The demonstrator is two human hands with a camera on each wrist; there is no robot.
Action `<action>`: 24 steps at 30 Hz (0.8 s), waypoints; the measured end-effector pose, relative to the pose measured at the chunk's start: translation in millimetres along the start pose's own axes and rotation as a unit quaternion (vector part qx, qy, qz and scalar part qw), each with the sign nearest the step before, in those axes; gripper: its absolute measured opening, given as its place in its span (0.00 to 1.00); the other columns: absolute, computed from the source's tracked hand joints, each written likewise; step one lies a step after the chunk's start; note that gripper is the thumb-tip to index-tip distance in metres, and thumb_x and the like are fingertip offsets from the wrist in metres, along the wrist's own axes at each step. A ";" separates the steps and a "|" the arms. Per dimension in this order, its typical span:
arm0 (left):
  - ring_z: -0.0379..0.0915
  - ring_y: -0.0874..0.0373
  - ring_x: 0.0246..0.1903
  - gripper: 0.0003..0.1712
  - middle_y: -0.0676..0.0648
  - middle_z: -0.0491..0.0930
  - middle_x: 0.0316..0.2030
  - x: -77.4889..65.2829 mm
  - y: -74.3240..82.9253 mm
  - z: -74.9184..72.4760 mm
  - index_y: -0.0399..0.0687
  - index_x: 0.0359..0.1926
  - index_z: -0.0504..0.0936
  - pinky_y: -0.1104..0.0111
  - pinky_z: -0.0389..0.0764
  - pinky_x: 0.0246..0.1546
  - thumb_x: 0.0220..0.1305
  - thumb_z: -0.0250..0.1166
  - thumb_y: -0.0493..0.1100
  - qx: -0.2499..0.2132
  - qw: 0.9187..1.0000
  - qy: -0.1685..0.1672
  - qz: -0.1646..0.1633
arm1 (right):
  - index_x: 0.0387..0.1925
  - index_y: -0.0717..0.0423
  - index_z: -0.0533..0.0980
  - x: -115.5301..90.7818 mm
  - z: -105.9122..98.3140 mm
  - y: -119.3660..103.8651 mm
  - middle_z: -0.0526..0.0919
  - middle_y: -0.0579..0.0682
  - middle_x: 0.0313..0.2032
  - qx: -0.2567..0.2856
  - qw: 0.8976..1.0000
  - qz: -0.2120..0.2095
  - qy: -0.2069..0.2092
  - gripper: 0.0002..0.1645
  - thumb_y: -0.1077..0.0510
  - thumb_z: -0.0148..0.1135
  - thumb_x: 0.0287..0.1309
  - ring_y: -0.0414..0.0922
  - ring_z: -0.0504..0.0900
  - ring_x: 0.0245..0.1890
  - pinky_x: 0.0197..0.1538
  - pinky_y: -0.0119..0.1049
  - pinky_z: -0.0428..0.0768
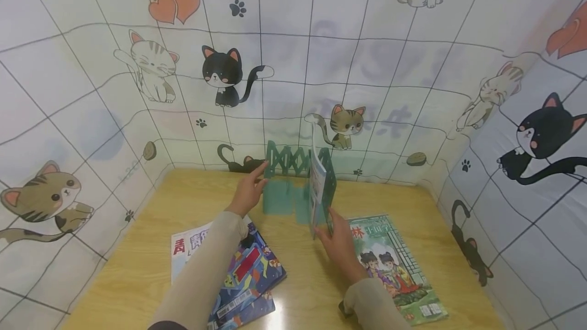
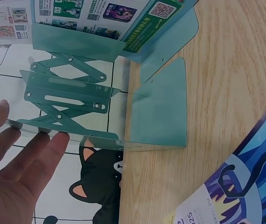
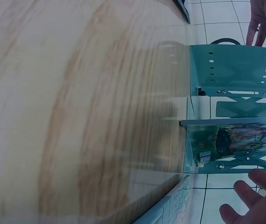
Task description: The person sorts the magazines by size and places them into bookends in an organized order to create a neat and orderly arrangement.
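Observation:
A teal metal expandable book stand (image 1: 278,198) with crisscross links stands at the back of the table. One thin magazine (image 1: 317,187) is upright against its right end plate (image 2: 167,44); its printed back (image 2: 93,18) faces the left hand. My left hand (image 1: 247,195) is at the left end plate, and its extended fingers (image 2: 42,158) touch the outer side. Around the magazine's near edge is my right hand (image 1: 340,243), thumb on the left side, fingers (image 3: 249,192) spread by the right end plate. Part of this hand is cut off in the right wrist view.
Overlapping magazines (image 1: 257,264) lie on the table (image 1: 302,289) under the left forearm. Another magazine (image 1: 390,269), with two cartoon figures on its cover, lies flat beside the right hand. Cloth walls (image 1: 293,75) printed with cats enclose the table at the back and sides.

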State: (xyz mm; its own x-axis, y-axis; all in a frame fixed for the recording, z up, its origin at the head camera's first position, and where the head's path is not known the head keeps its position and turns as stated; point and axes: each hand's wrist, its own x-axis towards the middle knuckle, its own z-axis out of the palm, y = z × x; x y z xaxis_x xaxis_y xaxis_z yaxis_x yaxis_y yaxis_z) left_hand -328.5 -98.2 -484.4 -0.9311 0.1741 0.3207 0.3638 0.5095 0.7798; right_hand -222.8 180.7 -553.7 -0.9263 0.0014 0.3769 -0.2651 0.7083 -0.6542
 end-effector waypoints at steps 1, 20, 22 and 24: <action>0.78 0.43 0.51 0.32 0.38 0.72 0.62 0.1 0.1 -0.6 0.57 0.73 0.63 0.63 0.81 0.31 0.71 0.58 0.38 0.001 1.000 0.000 0.001 | 0.68 0.60 0.63 -0.4 0.6 1.1 0.70 0.63 0.63 -0.001 1.000 0.000 0.001 0.42 0.51 0.69 0.57 0.62 0.68 0.61 0.62 0.59 0.64; 0.76 0.56 0.26 0.30 0.43 0.78 0.56 -0.2 -1.2 -2.7 0.70 0.71 0.64 0.64 0.73 0.21 0.71 0.58 0.46 0.064 0.998 0.003 -0.013 | 0.69 0.59 0.62 -8.7 -2.9 23.4 0.62 0.66 0.67 -0.093 0.994 0.016 -0.044 0.50 0.44 0.73 0.50 0.65 0.60 0.66 0.63 0.67 0.53; 0.74 0.57 0.24 0.30 0.42 0.78 0.55 -0.4 -0.1 -3.0 0.70 0.71 0.64 0.64 0.72 0.20 0.71 0.58 0.46 0.065 0.998 0.002 -0.015 | 0.69 0.59 0.62 -9.3 -3.2 25.5 0.61 0.66 0.68 -0.096 0.994 0.018 -0.049 0.51 0.44 0.74 0.49 0.65 0.59 0.66 0.64 0.67 0.53; 0.74 0.57 0.23 0.30 0.43 0.78 0.56 -0.8 1.3 -3.2 0.70 0.71 0.64 0.64 0.72 0.20 0.72 0.57 0.47 0.069 0.997 0.000 -0.018 | 0.69 0.59 0.62 -9.9 -3.2 27.8 0.61 0.66 0.68 -0.098 0.993 0.019 -0.056 0.52 0.44 0.74 0.49 0.66 0.59 0.66 0.64 0.68 0.52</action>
State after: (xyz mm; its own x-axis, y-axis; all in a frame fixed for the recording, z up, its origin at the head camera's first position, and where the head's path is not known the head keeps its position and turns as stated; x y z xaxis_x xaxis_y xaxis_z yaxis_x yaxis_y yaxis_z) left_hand -327.2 -100.4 -481.8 -0.9434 0.1540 0.2938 0.3231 0.6270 0.7088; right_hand -220.1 202.6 -573.5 -0.9617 -0.0396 0.2711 -0.1817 0.8327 -0.5231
